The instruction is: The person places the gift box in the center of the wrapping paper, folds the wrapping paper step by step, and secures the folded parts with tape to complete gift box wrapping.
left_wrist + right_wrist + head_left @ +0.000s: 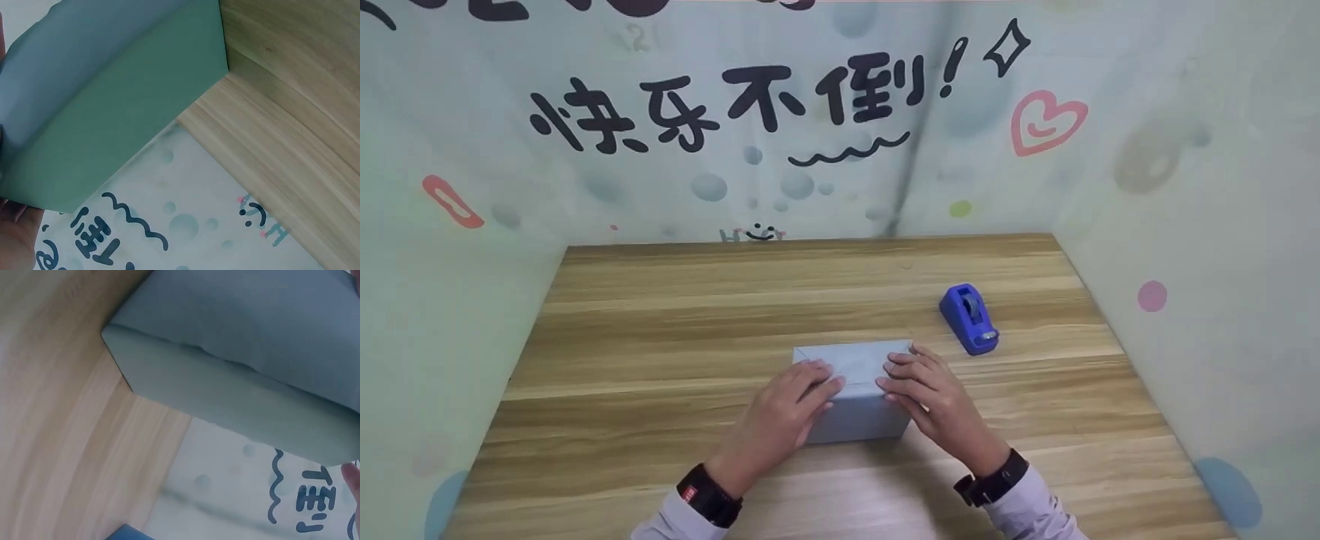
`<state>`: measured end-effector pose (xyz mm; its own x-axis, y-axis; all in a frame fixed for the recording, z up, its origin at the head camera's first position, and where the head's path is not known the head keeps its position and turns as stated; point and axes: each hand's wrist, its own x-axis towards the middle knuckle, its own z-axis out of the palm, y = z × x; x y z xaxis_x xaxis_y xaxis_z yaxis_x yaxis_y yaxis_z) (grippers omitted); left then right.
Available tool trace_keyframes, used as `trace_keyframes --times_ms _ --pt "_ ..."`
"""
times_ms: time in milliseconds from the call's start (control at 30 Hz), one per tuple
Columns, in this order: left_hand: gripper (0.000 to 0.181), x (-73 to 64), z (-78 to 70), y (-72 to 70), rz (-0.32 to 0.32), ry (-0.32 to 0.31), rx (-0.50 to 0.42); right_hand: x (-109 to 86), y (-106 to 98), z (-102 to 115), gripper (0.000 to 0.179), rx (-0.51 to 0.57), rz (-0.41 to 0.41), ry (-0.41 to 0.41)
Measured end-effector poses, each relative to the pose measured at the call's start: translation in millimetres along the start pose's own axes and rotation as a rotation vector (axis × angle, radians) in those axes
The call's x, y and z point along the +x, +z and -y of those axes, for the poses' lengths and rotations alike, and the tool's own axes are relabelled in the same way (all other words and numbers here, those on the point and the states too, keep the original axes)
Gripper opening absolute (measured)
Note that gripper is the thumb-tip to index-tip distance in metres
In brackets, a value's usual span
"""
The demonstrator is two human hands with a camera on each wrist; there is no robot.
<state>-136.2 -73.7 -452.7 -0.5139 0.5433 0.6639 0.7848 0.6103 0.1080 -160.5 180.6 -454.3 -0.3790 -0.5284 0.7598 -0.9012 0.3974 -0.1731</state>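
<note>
A box (859, 416) in pale blue paper stands on the table in front of me. Diagonal fold lines show at the top's far left corner. My left hand (787, 409) curls over its top left, fingertips on the upper face and thumb at the front edge. At the other end, my right hand (941, 401) grips the top right edge, fingers bent over the top. In the left wrist view, the box's side (129, 107) shows a greener lower part. A slightly wavy paper edge runs along the box (225, 394) in the right wrist view.
A blue tape dispenser (969, 319) stands on the wooden table (660, 315), behind and to the right of the box. A printed cloth (735, 187) with lettering hangs at the back, and pale cloth borders both sides.
</note>
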Motion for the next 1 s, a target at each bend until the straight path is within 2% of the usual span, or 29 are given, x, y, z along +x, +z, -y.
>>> trace_keyframes --times_ms 67,133,200,267,300,367,433,533,633,833,1000 --pt "0.03 -0.7 -2.0 -0.6 0.001 -0.007 0.009 -2.1 1.8 0.6 0.02 0.065 -0.044 0.022" --pt "0.03 -1.1 -3.6 -1.0 -0.009 -0.009 0.015 -3.9 2.6 0.5 0.019 0.18 -0.104 0.106" --pt "0.03 -1.2 -4.6 -1.1 -0.018 -0.011 0.024 -5.6 1.1 -0.8 0.018 0.326 -0.19 0.257" --pt "0.03 -1.1 -4.9 -1.4 -0.031 -0.012 0.025 -6.8 -2.2 -5.9 0.018 0.428 -0.3 0.445" --pt "0.03 -0.9 -5.1 -1.6 -0.035 -0.014 0.026 -7.8 -4.1 -10.5 0.019 0.443 -0.351 0.54" --pt "0.03 -0.8 -5.0 -1.8 -0.041 -0.016 0.028 -10.8 -9.0 -22.7 0.019 0.399 -0.419 0.73" --pt "0.03 -0.9 -5.3 -2.6 -0.039 -0.022 0.027 -15.2 -14.0 -38.1 0.022 0.306 -0.429 0.908" --pt "0.031 -1.1 -6.5 -3.3 -0.027 -0.032 0.024 -25.7 -21.9 -60.7 0.029 0.163 -0.356 1.108" --pt "0.03 -1.4 -8.2 -3.5 -0.014 -0.046 0.008 -36.8 -28.6 -80.2 0.036 0.062 -0.239 1.215" --pt "0.029 -1.9 -10.9 -3.6 0.007 -0.073 -0.013 -51.5 -35.8 -108.3 0.041 -0.048 -0.028 1.316" --pt "0.029 -1.0 -12.3 -4.1 0.018 -0.086 -0.04 -55.0 -37.4 -122.4 0.044 -0.171 0.096 1.338"
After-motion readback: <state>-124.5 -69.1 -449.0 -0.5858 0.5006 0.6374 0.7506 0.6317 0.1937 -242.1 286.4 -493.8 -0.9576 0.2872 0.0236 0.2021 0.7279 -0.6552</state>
